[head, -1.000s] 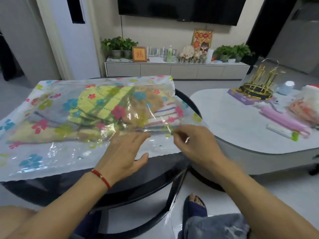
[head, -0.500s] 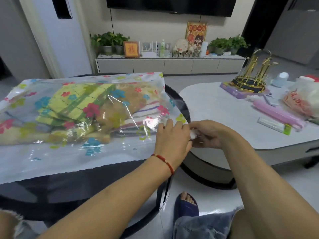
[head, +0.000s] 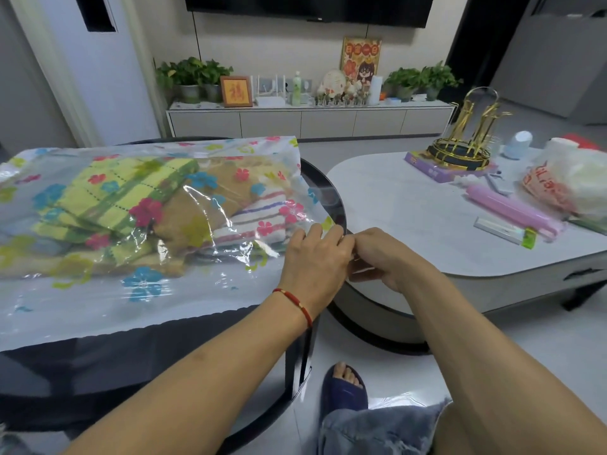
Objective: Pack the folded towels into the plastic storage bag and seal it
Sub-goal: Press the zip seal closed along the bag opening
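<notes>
Two hands: left hand [head: 315, 257] and right hand [head: 384, 257] meet at the right end of the bag [head: 98, 303], fingertips touching each other over its edge.
Left grip: fingers bent down and pressed on the plastic at the corner; it looks like a pinch on the seal strip, but the strip itself is hidden under the fingers.
Right grip: closed around a small pale thing, maybe a slider clip; I cannot tell what it is exactly.
Towels [head: 138, 205]: already inside the bag, just to the left of the left grip, piled unevenly, with the striped one nearest to the fingers.
Bag position: flat on the dark counter [head: 131, 366], its near edge hanging a little over the rim below the left wrist.
Stage: packing seems finished and sealing seems to start at this corner.
Risk 1: the striped towel lies close to the seal line, so cloth could be caught in it and leave a gap.
Risk 2: the plastic is wrinkled beside the left grip; a fold under the strip could stop it from closing fully.
Risk 3: much air is inside; pressing along the seal may push it open again behind the grips.
Risk 4: a pull toward the right could drag the bag off the counter.
</notes>
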Action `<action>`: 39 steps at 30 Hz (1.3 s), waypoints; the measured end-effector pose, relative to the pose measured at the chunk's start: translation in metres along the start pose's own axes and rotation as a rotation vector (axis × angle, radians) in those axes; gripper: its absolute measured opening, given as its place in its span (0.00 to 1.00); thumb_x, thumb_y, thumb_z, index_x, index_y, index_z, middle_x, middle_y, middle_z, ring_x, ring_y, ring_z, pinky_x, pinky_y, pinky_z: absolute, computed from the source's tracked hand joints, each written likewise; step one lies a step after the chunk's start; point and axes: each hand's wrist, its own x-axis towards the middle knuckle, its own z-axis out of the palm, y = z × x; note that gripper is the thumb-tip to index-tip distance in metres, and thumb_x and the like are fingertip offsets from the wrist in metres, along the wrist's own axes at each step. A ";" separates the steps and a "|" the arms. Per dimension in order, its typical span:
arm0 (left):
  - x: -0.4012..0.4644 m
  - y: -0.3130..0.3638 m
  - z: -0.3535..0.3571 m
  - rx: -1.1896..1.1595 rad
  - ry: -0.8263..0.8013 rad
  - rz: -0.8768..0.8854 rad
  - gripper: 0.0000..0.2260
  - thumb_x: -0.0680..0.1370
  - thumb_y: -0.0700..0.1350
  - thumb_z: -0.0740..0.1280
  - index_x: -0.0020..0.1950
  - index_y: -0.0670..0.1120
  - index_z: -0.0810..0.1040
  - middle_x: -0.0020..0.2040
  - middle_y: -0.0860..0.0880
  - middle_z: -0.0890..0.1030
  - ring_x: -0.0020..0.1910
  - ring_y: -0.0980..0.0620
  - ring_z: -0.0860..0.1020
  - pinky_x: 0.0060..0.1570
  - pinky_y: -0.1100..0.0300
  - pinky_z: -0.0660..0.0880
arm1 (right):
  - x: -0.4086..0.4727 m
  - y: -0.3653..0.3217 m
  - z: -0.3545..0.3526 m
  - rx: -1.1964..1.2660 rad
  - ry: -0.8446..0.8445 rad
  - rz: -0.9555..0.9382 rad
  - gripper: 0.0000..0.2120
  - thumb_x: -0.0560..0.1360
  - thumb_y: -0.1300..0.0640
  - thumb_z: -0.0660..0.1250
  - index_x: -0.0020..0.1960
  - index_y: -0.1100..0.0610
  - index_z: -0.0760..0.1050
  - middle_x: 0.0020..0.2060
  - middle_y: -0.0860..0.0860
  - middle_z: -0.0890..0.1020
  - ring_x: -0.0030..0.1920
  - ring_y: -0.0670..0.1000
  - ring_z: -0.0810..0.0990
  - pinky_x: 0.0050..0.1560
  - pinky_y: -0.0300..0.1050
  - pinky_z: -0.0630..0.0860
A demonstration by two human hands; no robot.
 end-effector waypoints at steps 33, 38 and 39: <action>-0.106 -0.137 -0.057 0.019 -0.107 -0.084 0.07 0.72 0.47 0.74 0.41 0.46 0.78 0.39 0.49 0.78 0.36 0.46 0.77 0.29 0.54 0.72 | -0.049 -0.017 0.046 -1.030 0.605 -0.552 0.10 0.81 0.56 0.63 0.54 0.62 0.77 0.52 0.60 0.81 0.50 0.65 0.79 0.44 0.52 0.72; -0.109 -0.132 -0.054 0.038 -0.051 -0.048 0.10 0.79 0.50 0.65 0.54 0.48 0.83 0.45 0.50 0.83 0.43 0.46 0.79 0.39 0.51 0.75 | -0.075 -0.017 0.121 -1.190 0.179 -0.939 0.16 0.78 0.55 0.62 0.66 0.52 0.73 0.63 0.50 0.80 0.67 0.57 0.76 0.70 0.57 0.68; -0.110 -0.131 -0.053 0.044 -0.062 -0.042 0.10 0.80 0.50 0.64 0.54 0.48 0.83 0.45 0.50 0.82 0.43 0.45 0.79 0.40 0.49 0.75 | -0.070 -0.014 0.127 -1.223 0.178 -0.949 0.16 0.77 0.58 0.61 0.65 0.51 0.73 0.62 0.49 0.80 0.65 0.56 0.77 0.66 0.53 0.70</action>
